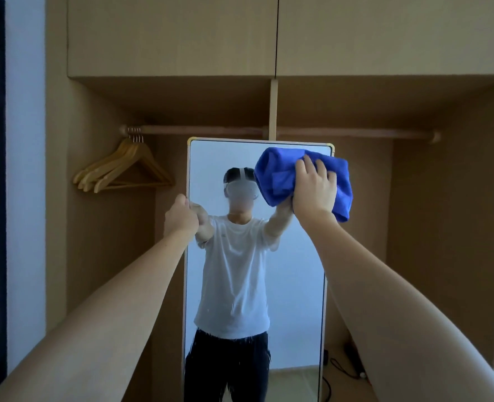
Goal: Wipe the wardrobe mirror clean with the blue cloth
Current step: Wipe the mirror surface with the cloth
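Note:
A tall narrow mirror (298, 285) with a pale frame stands upright inside the open wardrobe. My right hand (315, 190) presses a bunched blue cloth (277, 175) flat against the mirror's upper right corner. My left hand (182, 217) is closed around the mirror's left frame edge, a little below the top. The glass reflects a person in a white T-shirt and dark trousers. Streaks and smears show on the lower part of the glass.
A wooden rail (269, 132) runs across the wardrobe above the mirror, with several wooden hangers (124, 169) at its left end. Closed cupboard doors (170, 33) sit above. A black cable (341, 367) lies on the wardrobe floor at the right.

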